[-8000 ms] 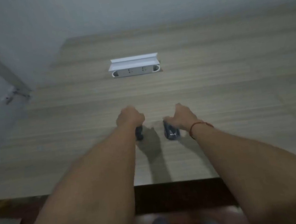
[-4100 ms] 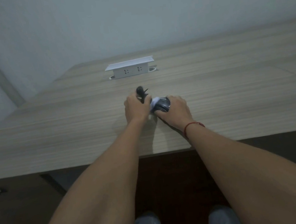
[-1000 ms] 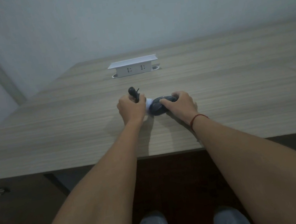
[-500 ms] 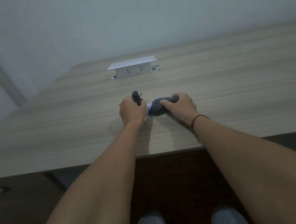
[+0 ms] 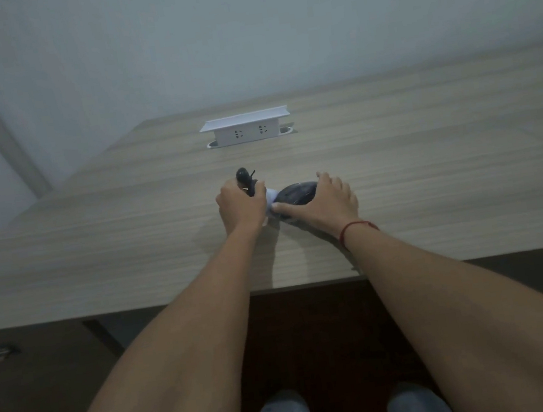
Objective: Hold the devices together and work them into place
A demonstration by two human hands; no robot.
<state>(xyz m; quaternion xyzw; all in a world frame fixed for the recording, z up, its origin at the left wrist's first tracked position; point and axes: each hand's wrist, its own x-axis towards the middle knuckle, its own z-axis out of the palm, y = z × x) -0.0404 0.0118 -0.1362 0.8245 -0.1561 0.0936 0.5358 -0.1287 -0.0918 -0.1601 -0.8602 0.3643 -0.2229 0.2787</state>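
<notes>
Head camera looks down on a wooden table [image 5: 433,184]. Her left hand [image 5: 240,204] is curled tight round a small dark object [image 5: 245,179], its tip poking above the fist. Her right hand [image 5: 326,202] cups a dark rounded mouse-like object [image 5: 294,193], steadying it on the table. Something white [image 5: 271,199] sits between them, mostly hidden. A socket box [image 5: 246,129] stands behind.

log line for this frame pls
left hand: grips black tool | right hand: holds dark mouse | both on desk
</notes>
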